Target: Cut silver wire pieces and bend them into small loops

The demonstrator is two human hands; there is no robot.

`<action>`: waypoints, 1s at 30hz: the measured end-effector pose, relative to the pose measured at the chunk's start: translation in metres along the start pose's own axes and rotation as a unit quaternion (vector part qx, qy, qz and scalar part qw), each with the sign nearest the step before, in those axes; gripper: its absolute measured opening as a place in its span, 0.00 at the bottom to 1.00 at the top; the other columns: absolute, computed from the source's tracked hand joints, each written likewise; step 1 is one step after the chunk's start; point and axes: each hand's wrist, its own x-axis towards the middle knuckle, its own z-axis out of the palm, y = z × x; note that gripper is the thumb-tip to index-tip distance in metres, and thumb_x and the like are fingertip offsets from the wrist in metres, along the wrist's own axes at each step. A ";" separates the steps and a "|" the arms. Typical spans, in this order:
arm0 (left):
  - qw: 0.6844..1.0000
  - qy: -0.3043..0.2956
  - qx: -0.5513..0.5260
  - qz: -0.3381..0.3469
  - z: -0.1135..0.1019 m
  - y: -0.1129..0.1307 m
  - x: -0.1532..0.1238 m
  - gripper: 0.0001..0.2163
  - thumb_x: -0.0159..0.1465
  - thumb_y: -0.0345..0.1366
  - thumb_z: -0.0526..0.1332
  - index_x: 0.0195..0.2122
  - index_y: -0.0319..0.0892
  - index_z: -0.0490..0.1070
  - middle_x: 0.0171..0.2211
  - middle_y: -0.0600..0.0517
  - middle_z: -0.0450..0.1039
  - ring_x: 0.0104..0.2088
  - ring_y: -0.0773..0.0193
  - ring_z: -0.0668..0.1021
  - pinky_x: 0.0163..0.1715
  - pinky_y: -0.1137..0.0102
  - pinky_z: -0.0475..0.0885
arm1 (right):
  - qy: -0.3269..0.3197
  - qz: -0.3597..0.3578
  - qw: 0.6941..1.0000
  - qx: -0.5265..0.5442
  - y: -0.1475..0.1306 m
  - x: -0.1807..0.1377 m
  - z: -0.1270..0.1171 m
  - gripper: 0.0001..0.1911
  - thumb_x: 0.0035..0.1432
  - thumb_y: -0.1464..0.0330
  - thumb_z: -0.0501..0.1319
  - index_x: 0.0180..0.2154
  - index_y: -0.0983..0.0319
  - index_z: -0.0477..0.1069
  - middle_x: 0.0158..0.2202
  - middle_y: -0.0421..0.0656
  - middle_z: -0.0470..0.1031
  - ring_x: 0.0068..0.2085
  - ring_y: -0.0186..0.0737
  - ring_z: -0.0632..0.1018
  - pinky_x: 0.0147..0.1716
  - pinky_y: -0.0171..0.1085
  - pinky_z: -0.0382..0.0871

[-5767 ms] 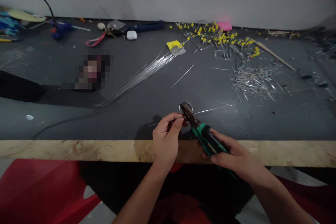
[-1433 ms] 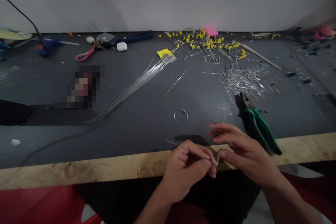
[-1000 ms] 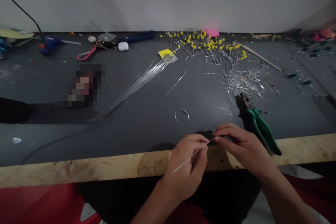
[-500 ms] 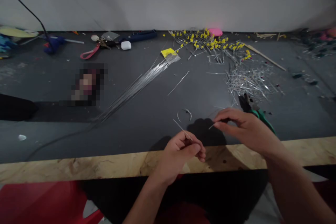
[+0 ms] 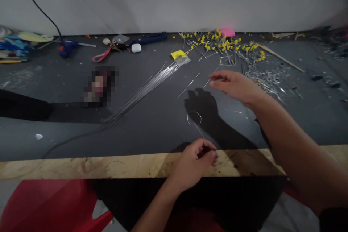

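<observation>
My right hand [image 5: 233, 86] is over the middle of the table, its thumb and fingertips pinching a thin metal wire [image 5: 206, 83]. Near the table's front edge, my left hand [image 5: 197, 161] is curled closed around another thin wire [image 5: 199, 130], whose end sticks out past the fingers. Small curved wire pieces [image 5: 194, 117] lie just beyond the left hand. A single straight wire [image 5: 188, 85] rests left of my right hand. Further left lies a long bundle of straight wires [image 5: 148, 88] with yellow tape [image 5: 178, 55] at its far end. The right forearm mostly hides the pliers.
Yellow-tipped wire pieces [image 5: 214, 41] are heaped by the wall, beside a pink object [image 5: 227, 32]. A pile of short wires [image 5: 274, 79] and a wooden stick [image 5: 282, 59] lie right. Keys, a white case [image 5: 136, 48] and a pixelated object [image 5: 99, 87] are left.
My right hand has moved away from me and slightly left, carrying its wire above the table. My left hand stays near the front edge, slightly lower. The view has shifted a little.
</observation>
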 end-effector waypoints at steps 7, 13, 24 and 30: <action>0.996 0.067 0.033 0.041 -0.004 0.015 0.025 0.03 0.60 0.31 0.56 0.34 0.39 0.66 0.28 0.55 0.69 0.27 0.71 0.73 0.33 0.72 0.69 | -0.344 0.041 0.923 0.166 -0.010 -0.047 0.021 0.17 0.52 0.55 0.63 0.40 0.58 0.75 0.34 0.40 0.77 0.32 0.33 0.73 0.32 0.34 0.63; 0.965 0.030 0.239 0.108 -0.014 0.035 0.039 0.07 0.63 0.37 0.55 0.37 0.41 0.69 0.32 0.52 0.73 0.31 0.66 0.75 0.36 0.68 0.71 | -0.250 0.081 0.925 0.276 0.005 -0.046 0.038 0.13 0.52 0.58 0.63 0.32 0.61 0.73 0.23 0.36 0.70 0.25 0.30 0.69 0.26 0.32 0.60; 0.725 0.161 0.632 0.223 -0.050 0.053 0.071 0.11 0.65 0.32 0.52 0.43 0.40 0.73 0.41 0.46 0.69 0.41 0.58 0.69 0.45 0.61 0.66 | -0.156 0.106 0.926 0.328 0.026 -0.037 0.039 0.12 0.53 0.60 0.63 0.31 0.62 0.70 0.22 0.35 0.65 0.20 0.26 0.65 0.18 0.30 0.57; 0.787 0.135 0.557 0.228 -0.050 0.070 0.084 0.09 0.64 0.33 0.53 0.36 0.41 0.73 0.35 0.49 0.73 0.37 0.61 0.72 0.43 0.65 0.64 | -0.135 0.110 0.924 0.340 0.025 -0.039 0.039 0.10 0.54 0.62 0.62 0.37 0.61 0.71 0.22 0.34 0.65 0.20 0.27 0.66 0.19 0.30 0.58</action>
